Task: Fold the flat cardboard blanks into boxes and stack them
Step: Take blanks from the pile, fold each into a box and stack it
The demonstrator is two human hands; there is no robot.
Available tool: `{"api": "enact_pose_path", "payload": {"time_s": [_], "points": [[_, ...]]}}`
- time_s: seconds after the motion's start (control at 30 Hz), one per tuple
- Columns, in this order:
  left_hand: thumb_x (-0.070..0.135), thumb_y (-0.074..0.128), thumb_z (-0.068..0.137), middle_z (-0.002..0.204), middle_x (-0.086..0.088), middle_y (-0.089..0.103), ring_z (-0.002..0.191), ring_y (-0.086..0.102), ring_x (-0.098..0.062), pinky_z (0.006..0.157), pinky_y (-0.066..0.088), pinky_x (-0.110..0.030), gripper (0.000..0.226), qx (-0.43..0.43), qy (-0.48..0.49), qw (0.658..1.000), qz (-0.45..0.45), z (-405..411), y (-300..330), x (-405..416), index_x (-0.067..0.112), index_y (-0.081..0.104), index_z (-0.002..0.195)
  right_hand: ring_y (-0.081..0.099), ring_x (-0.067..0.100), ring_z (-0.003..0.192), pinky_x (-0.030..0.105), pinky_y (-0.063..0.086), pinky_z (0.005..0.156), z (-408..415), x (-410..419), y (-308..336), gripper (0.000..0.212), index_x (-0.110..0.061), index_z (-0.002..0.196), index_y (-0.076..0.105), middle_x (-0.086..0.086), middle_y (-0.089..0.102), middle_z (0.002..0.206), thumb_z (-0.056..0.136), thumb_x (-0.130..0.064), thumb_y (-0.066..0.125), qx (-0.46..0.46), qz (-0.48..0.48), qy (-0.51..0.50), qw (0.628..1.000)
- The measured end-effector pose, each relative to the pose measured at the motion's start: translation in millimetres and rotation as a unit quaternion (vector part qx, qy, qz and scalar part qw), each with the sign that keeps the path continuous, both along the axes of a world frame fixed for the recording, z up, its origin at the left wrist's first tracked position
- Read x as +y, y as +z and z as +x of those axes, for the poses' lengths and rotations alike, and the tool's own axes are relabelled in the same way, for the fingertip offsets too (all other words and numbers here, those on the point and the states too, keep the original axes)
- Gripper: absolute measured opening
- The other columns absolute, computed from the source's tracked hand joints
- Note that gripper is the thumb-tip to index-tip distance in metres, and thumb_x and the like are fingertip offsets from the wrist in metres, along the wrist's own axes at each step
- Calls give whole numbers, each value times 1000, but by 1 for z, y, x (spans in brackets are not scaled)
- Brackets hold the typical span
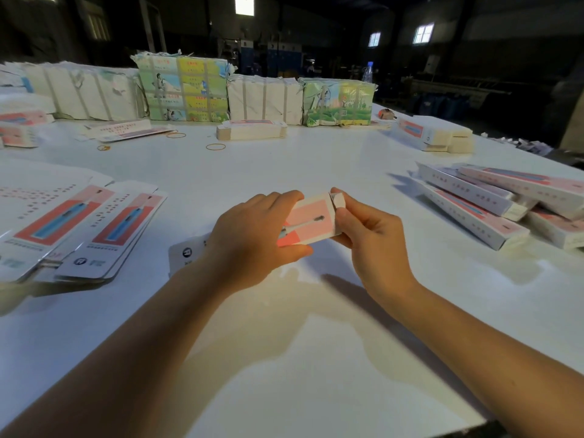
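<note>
gripping a long pink-and-white printed cardboard box (308,220) from both ends, the hands are up over the middle of the wide white surface (284,172). left hand (252,235) wraps round the near part of the box, fingers curled over its top edge and thumb under its lower edge. right hand (369,235) pinches the small white end flap (338,200) at the far end, thumb and fingers closed on it, the flap standing up from the box mouth. the box's near end pokes out behind the left wrist, close to the surface.

off to the left, a fanned pile of flat pink-and-blue printed cardboard blanks (79,229) lies with its edges overlapping. to the right, a loose heap of folded long white-and-pink boxes (493,203) lies crisscrossed, well apart from the hands. plenty of bare white surface between the two piles and ahead of the hands, out to the tan rubber bands (215,147) and a short stack of flat blanks (252,129). strapped bundles of printed card (186,86) line the far edge. the near edge runs bottom right, dark beyond it.
</note>
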State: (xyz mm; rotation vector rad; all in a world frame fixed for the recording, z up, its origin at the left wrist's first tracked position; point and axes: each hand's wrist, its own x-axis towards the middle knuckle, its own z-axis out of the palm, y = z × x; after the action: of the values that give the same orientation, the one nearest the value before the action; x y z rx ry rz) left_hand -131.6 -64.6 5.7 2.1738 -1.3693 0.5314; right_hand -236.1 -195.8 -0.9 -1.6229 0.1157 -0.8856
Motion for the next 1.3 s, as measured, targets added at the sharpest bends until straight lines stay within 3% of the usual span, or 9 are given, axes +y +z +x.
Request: {"api": "enact_pose_path", "payload": {"time_s": [0.1, 0.17, 0.27, 0.43, 0.6, 0.73, 0.9, 1.2, 1.3], "points": [[48, 69, 76, 112, 1, 61, 95, 53, -20, 69, 38, -29, 66, -30, 5, 1000, 6, -3, 1, -1, 20, 46, 131, 64, 16, 87, 38, 54, 86, -1, 2, -4, 40, -32, 89, 73, 2, 72, 87, 98, -6, 44, 24, -62, -55, 996], [49, 68, 77, 111, 1, 60, 95, 53, -20, 69, 38, -29, 66, -41, 9, 999, 11, -5, 1, -2, 20, 46, 131, 63, 13, 93, 27, 50, 88, -2, 4, -6, 36, -21, 109, 68, 0, 70, 96, 97, -4, 38, 39, -93, -74, 992], [51, 65, 78, 110, 1, 60, 94, 53, -20, 70, 39, -30, 64, -48, 16, 999, 8, -9, 2, -2, 20, 46, 131, 60, 10, 85, 16, 44, 77, -4, 10, -7, 30, -12, 113, 60, 1, 67, 94, 97, -6, 36, 48, -170, -94, 980], [45, 69, 77, 96, -8, 65, 82, 58, -29, 61, 45, -36, 58, -63, 12, 998, -11, -18, 2, -2, 9, 56, 121, 56, 22, 114, 32, 43, 99, -5, 15, -11, 39, -6, 138, 43, 9, 60, 126, 101, -15, 35, 78, -231, -107, 964], [61, 55, 79, 107, 5, 61, 93, 55, -18, 70, 42, -30, 63, -16, 78, 997, 2, -15, -1, -3, 24, 45, 129, 55, -14, 96, 5, 41, 84, -4, 10, -4, 31, -32, 118, 53, -26, 58, 107, 98, -9, 45, 80, -116, -52, 989], [61, 58, 77, 109, 8, 61, 93, 56, -17, 67, 36, -24, 55, 52, 95, 994, -13, -7, 1, 0, 29, 46, 121, 63, 4, 94, 15, 50, 82, -2, 5, -6, 16, -16, 105, 63, -3, 67, 104, 89, -14, 63, 36, -27, -112, 993], [60, 57, 78, 107, 9, 60, 84, 50, -15, 65, 35, -26, 48, 65, 98, 993, -10, -7, 0, -3, 29, 47, 114, 59, 6, 76, 14, 45, 69, 1, 5, -8, 14, -17, 81, 64, 3, 64, 86, 86, -5, 66, -26, -106, -175, 979], [61, 57, 77, 106, 9, 61, 82, 51, -18, 65, 36, -28, 50, 67, 100, 993, 12, -6, 1, -1, 30, 47, 114, 58, 8, 76, 18, 45, 68, 0, 1, -12, 23, -19, 78, 65, -1, 62, 84, 86, 2, 61, -34, -130, -138, 981], [64, 58, 73, 106, 8, 63, 85, 52, -20, 65, 32, -28, 52, 60, 101, 992, 42, 2, 6, 4, 33, 48, 114, 58, 13, 97, 23, 46, 77, -3, -5, -6, 21, -22, 101, 65, -6, 57, 109, 83, -12, 62, 15, -187, -89, 978]]}}
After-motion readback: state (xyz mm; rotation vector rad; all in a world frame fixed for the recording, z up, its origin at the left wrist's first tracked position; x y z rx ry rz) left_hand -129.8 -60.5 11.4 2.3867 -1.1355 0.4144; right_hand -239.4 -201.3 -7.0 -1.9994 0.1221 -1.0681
